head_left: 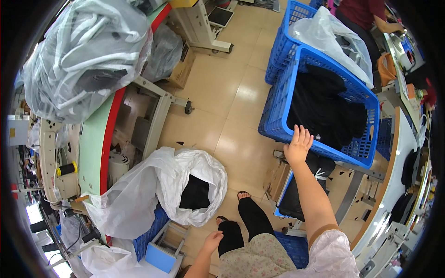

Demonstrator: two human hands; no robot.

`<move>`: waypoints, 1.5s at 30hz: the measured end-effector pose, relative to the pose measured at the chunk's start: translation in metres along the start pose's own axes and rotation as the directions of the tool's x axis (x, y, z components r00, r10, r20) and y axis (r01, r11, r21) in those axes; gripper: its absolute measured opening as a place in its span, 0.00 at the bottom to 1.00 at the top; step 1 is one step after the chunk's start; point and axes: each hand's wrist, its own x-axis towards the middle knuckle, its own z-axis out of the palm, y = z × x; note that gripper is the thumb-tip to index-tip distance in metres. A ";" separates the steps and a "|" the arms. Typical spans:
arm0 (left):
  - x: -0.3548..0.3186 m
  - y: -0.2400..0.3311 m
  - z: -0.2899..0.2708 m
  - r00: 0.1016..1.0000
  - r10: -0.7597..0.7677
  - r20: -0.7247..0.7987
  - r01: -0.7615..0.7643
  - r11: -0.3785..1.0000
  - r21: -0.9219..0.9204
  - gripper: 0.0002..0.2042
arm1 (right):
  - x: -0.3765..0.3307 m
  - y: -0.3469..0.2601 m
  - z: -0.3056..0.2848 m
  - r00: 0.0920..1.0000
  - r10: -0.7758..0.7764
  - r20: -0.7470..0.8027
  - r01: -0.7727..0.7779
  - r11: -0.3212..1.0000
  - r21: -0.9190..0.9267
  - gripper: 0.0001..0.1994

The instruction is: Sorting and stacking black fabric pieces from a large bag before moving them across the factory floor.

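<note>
My right hand (299,145) reaches forward to the near-left corner of a blue plastic basket (273,121). Its fingers are stretched out and slightly apart over the rim. A heap of black fabric (320,104) fills much of this basket, just beyond my fingertips. My left hand (213,241) hangs low in front of my leg, its fingers curled in, with nothing visible in them. Ahead of that hand stands a white woven sack (215,178), its mouth spread wide, with black fabric (194,192) inside.
Left is a green table with a red edge (111,134), bearing a big clear bag of garments (88,60). Another blue basket (282,44) with a plastic bag stands behind the first. A black bundle (294,201) lies below my right forearm. A person (364,18) works at far right.
</note>
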 end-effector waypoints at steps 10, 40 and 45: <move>0.009 -0.009 0.019 0.997 -0.070 -0.022 0.070 0.997 -0.023 0.13 | 0.000 0.006 0.029 0.971 -0.037 -0.237 0.028 0.999 -0.042 0.34; 0.063 0.032 0.012 0.992 -0.056 -0.109 0.071 0.987 0.147 0.15 | -0.002 0.016 0.038 0.963 -0.118 -0.242 0.097 0.991 -0.097 0.36; 0.077 0.022 0.000 0.984 0.029 -0.176 -0.001 0.988 0.156 0.16 | -0.003 0.011 0.033 0.971 -0.114 -0.212 0.093 0.990 -0.109 0.36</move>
